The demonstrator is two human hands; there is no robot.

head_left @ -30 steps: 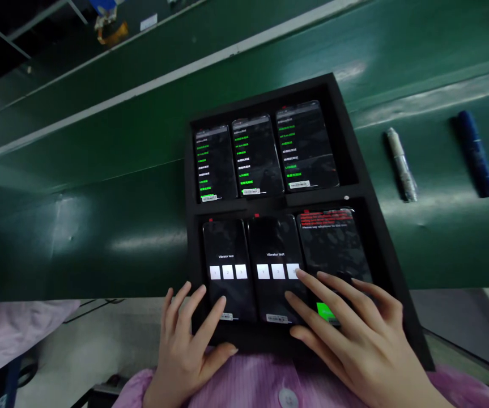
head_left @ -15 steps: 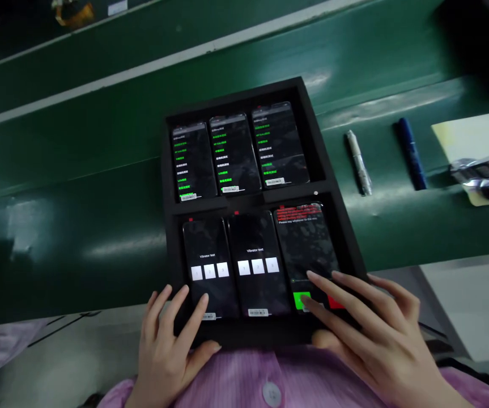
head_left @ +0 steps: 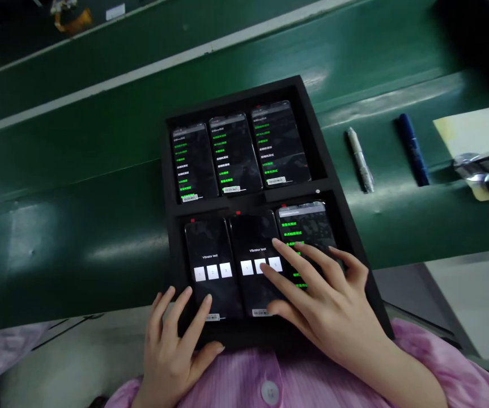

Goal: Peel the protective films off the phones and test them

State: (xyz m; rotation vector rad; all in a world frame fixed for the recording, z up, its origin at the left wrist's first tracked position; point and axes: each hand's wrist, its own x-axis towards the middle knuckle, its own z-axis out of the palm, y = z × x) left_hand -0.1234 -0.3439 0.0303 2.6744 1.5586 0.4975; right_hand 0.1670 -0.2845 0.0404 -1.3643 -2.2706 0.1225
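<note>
A black tray [head_left: 244,205] holds two rows of phones. Three upper phones, among them the top right phone [head_left: 284,141], display green and white text lists. "Vibrator test" and three white squares show on the lower left phone [head_left: 210,238] and the lower middle phone [head_left: 252,229]. My right hand [head_left: 329,289] is spread, its index fingertip at the middle square of the lower middle phone; it partly covers the lower right phone [head_left: 307,215], which shows green text. Fingers apart, my left hand [head_left: 174,334] rests at the tray's lower left edge, fingertips by the lower left phone.
Right of the tray, a silver-white pen [head_left: 360,160] and a blue marker [head_left: 413,150] lie on the green surface [head_left: 100,209]. Farther right are a pale paper sheet [head_left: 477,133] and clear plastic packaging [head_left: 488,173]. An orange-brown item sits at the top left.
My right hand has moved left from the lower right phone to the lower middle one. The lower right screen changed from red text with green and red buttons to a green text list.
</note>
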